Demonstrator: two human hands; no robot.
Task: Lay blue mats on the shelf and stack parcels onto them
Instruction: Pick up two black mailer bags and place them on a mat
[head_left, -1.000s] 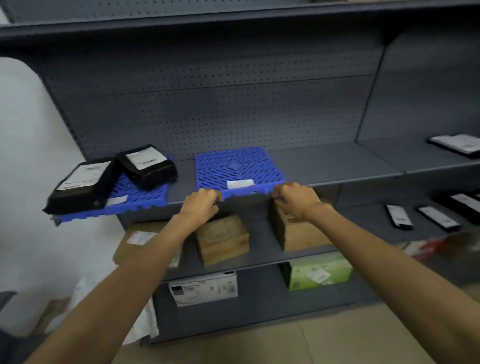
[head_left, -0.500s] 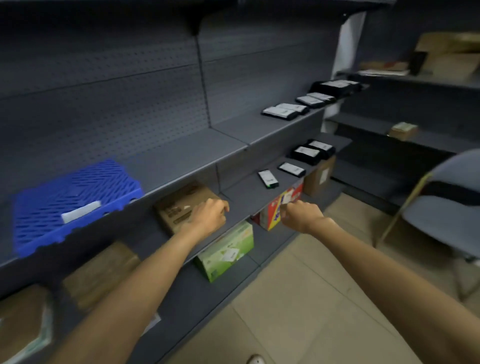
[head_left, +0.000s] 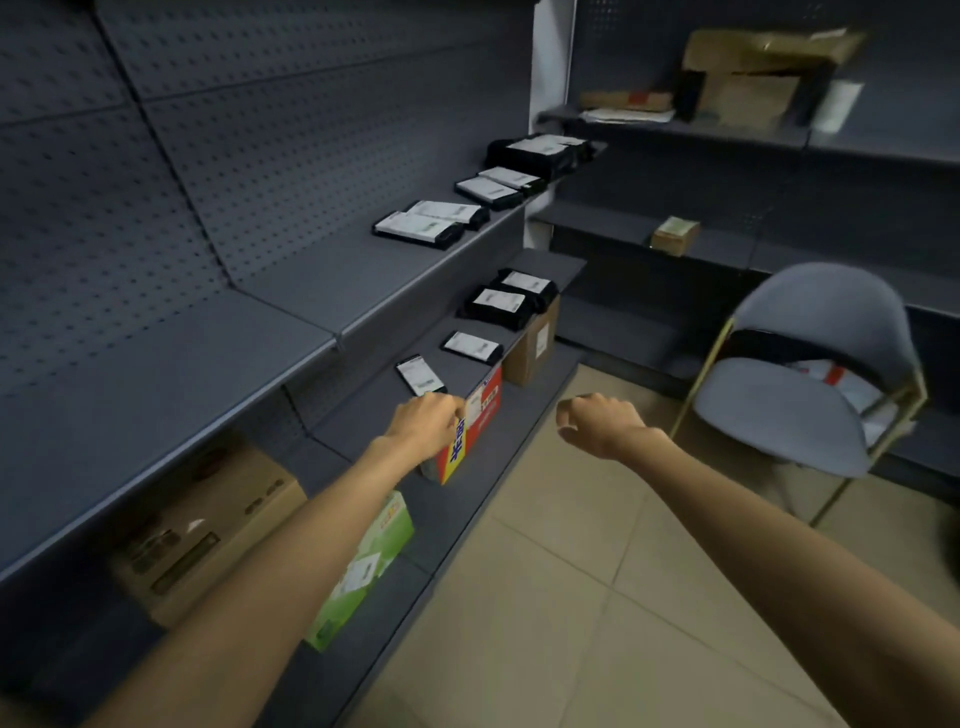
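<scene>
No blue mat is in view now. My left hand (head_left: 423, 423) hovers in front of the lower shelf with its fingers curled and nothing in it. My right hand (head_left: 597, 421) hangs over the floor aisle, also curled and empty. Several black parcels with white labels lie on the grey upper shelf (head_left: 291, 322), the nearest pair (head_left: 426, 223) far ahead of my hands. More black parcels (head_left: 504, 301) lie on the shelf below, with a small one (head_left: 420, 375) just beyond my left hand.
A red and yellow box (head_left: 475, 421), a green box (head_left: 363, 566) and brown cartons (head_left: 202, 530) stand on the lower shelves. A grey chair (head_left: 810, 374) with gold legs stands at the right. Cardboard boxes (head_left: 748, 78) sit on the far shelving. Beige floor tiles fill the aisle.
Both hands have let go of the blue mat and dropped away from the shelf. My view has swung right along the shelving, so the mats and their parcels are out of sight.
</scene>
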